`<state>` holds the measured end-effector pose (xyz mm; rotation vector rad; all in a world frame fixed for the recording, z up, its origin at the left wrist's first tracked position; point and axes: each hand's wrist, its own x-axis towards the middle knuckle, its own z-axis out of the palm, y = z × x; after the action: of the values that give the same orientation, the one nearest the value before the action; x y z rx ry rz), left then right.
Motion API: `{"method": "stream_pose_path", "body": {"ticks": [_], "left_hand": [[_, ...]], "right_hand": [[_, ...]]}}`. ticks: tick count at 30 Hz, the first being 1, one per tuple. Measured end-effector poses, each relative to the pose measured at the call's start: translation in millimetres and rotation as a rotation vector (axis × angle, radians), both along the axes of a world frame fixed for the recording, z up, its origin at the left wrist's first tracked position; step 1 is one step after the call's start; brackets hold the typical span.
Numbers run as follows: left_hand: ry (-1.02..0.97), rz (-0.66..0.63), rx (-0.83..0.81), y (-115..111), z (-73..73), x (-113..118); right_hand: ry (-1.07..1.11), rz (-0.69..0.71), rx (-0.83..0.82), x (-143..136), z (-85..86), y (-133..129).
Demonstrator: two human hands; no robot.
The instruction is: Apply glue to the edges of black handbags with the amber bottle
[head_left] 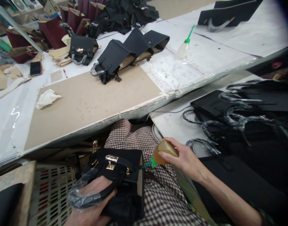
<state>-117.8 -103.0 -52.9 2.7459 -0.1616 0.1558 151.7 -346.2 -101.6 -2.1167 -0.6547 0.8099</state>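
Observation:
On my lap lies a black handbag [132, 157] with gold clasps and a plastic-wrapped handle [87, 201]. My left hand [94, 194] grips the bag from below and behind that handle; some of its fingers are hidden. My right hand [179, 157] is wrapped around a squeeze bottle [164, 152] of amber liquid, tilted with its green nozzle [148, 164] pointing left. The nozzle's tip meets the bag's right edge, where a beige lining shows; whether liquid comes out cannot be seen.
Several black bag bodies [117, 56] lie on the workbench [99, 97] ahead, near a second glue-type bottle [183, 48]. Black bags with wrapped handles [209, 125] are piled at my right. A plastic crate [54, 188] stands at my left. Crumpled tissue [47, 98] sits on the bench.

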Motion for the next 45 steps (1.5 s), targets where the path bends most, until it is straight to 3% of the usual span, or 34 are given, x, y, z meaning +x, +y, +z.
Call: {"method": "stream_pose_path", "body": {"ticks": [9, 14, 23, 30, 38, 42, 45], "left_hand": [[-0.030, -0.024, 0.040, 6.5, 19.6, 14.8], [0.008, -0.061, 0.025, 4.5, 20.0, 23.2], [0.023, -0.092, 0.012, 4.0, 19.3, 32.6], [-0.003, -0.117, 0.029, 6.0, 19.6, 33.3], [0.040, -0.100, 0.003, 8.6, 19.5, 32.5], [0.093, -0.071, -0.069, 13.7, 13.5, 25.7], [0.093, -0.073, -0.109, 16.8, 10.0, 21.9]], "right_hand": [[0.556, -0.099, 0.028, 12.5, -0.9, 1.2], [0.542, -0.219, 0.118, 16.4, -4.9, -9.1], [0.610, -0.164, 0.071, 6.5, -14.0, -8.5], [0.767, -0.133, 0.161, 2.6, 2.2, -12.3], [0.906, -0.133, 0.257, -20.6, 24.0, -20.4], [0.903, -0.149, 0.270, -23.8, 22.8, -26.5], [0.775, -0.170, 0.202, -18.0, 14.7, -28.4]]}}
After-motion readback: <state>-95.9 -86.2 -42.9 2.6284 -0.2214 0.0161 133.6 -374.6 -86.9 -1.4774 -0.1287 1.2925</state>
